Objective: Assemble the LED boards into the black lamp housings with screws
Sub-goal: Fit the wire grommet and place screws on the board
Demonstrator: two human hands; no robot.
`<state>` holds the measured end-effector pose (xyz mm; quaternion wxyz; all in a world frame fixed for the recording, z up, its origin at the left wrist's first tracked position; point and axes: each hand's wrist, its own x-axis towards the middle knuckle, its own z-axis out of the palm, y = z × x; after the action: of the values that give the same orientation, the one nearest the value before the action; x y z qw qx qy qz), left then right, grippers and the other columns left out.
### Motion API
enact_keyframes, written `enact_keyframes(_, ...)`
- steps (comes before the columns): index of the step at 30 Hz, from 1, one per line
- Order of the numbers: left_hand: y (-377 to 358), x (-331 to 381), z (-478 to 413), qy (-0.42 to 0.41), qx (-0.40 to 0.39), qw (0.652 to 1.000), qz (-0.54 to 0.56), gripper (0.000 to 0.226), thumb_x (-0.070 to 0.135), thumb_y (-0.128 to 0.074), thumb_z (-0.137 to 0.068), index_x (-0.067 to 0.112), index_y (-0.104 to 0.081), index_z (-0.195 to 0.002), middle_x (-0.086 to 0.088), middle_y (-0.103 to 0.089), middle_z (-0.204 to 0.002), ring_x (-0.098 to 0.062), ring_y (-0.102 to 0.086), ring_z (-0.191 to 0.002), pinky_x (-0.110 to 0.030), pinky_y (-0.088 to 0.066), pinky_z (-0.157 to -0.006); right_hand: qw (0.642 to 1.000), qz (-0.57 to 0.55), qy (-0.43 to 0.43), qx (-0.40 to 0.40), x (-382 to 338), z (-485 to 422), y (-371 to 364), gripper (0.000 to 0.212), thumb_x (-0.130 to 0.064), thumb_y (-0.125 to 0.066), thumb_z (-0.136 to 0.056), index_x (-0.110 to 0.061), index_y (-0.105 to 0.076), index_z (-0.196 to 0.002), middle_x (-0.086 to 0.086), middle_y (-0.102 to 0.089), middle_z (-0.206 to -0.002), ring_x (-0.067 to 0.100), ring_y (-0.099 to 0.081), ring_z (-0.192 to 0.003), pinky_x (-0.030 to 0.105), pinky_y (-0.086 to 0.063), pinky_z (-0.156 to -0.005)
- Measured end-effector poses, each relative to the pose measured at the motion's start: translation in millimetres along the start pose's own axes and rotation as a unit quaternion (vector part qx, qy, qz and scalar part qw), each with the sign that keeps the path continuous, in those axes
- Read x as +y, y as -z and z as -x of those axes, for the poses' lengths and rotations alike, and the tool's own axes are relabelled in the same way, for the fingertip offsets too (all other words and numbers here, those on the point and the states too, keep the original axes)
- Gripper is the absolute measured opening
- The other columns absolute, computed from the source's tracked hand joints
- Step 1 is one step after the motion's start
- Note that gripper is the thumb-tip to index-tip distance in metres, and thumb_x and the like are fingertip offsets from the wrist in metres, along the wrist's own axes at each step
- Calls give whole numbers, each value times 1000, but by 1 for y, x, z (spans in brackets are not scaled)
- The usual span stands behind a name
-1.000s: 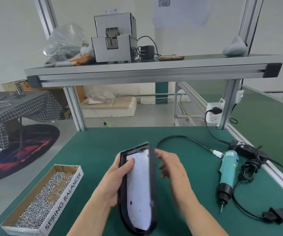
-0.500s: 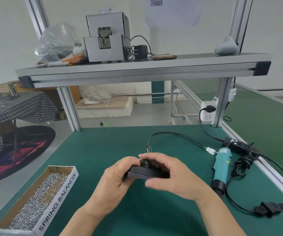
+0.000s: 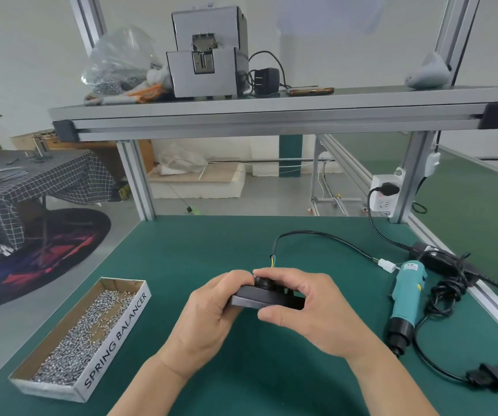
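I hold a black lamp housing flat and edge-on, low over the green mat, so its LED board is hidden from view. My left hand grips its left end with the fingers curled round it. My right hand grips the right end, thumb under the near edge and fingers over the top. A black cable with coloured wire ends runs out from behind the housing. A cardboard box of screws sits at the left. A teal electric screwdriver lies at the right.
The screwdriver's cords and power adapter are bunched along the right edge by the aluminium rail. A wall socket sits on the right post. The overhead shelf carries a grey screw feeder, a bag of screws and a phone.
One second ago the housing stood upright with its white LED board facing me. I have since tipped it down flat, and my right hand has taken hold of its right end.
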<state>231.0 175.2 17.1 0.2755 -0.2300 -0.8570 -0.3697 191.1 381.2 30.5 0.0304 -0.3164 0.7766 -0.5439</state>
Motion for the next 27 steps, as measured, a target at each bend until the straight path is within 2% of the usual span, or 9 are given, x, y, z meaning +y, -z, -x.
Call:
enact_keyframes(7, -2, -3, -1, -4, -1, 1000, 8, 34, 10, -56, -92, 39, -53, -109, 24, -60, -96, -4, -56, -81, -10, -42, -75, 1000, 6, 2, 1, 4, -3, 3, 49, -44, -81, -69, -43, -71, -117, -25, -71, -114, 0, -63, -116, 15, -45, -99)
enact_keyframes(11, -6, 2, -6, 13, 11, 1000, 26, 23, 20, -56, -94, 39, -53, -106, 23, -62, -93, -3, -55, -78, -12, -43, -73, 999, -27, 1, -30, 8, -5, 12, 62, -32, -81, -78, -39, -60, -135, -21, -65, -130, 2, -58, -125, 16, -43, -103)
enact_keyframes(14, -5, 2, -14, 122, 80, 983, 113, 24, 19, -63, -89, 40, -55, -99, 16, -62, -85, -2, -52, -72, -12, -44, -69, 994, -105, -8, 21, 10, -3, 17, 76, -24, -83, -80, -36, -46, -146, -18, -56, -144, 1, -48, -136, 23, -45, -105)
enact_keyframes(16, -5, 1, -17, 221, 109, 940, 238, 18, 21, -67, -88, 35, -59, -95, 14, -65, -83, -2, -57, -74, -12, -48, -70, 984, -166, -43, 58, 13, -3, 16, 61, -17, -81, -84, -25, -55, -138, -11, -64, -135, 6, -57, -128, 23, -50, -97)
enact_keyframes(18, -7, -4, -16, 308, 96, 896, 305, 15, 13, -70, -92, 23, -62, -98, 9, -71, -83, -6, -65, -77, -16, -52, -68, 985, -128, -79, 80, 15, -4, 10, 30, -17, -76, -89, -17, -65, -117, -4, -75, -110, 13, -67, -103, 25, -53, -86)
enact_keyframes(20, -10, -10, -11, 381, 64, 866, 319, 13, 7, -68, -94, 15, -62, -103, 7, -76, -89, -9, -71, -83, -21, -55, -70, 988, -18, -115, 101, 19, -4, 1, 16, -23, -74, -88, -15, -65, -99, 3, -71, -89, 23, -62, -80, 38, -52, -77)
enact_keyframes(21, -12, -13, -8, 405, 49, 854, 324, 14, 6, -67, -94, 14, -63, -106, 6, -78, -94, -12, -72, -87, -25, -56, -74, 984, 22, -141, 105, 21, -3, -4, 16, -25, -73, -87, -16, -64, -96, 8, -70, -88, 30, -61, -80, 42, -52, -77)
enact_keyframes(25, -20, -20, -1, 443, -6, 851, 283, 14, 6, -66, -95, 14, -67, -106, -1, -78, -103, -19, -74, -96, -35, -59, -84, 965, 49, -228, 120, 33, 6, -23, 15, -27, -74, -86, -21, -63, -95, 2, -71, -95, 23, -67, -89, 38, -53, -80)
enact_keyframes(27, -24, -24, -2, 449, -21, 856, 257, 12, 7, -65, -95, 15, -69, -102, -5, -77, -105, -22, -73, -97, -41, -58, -91, 957, 60, -252, 128, 39, 10, -30, 17, -28, -74, -86, -17, -62, -92, 2, -70, -94, 21, -65, -85, 33, -51, -73)
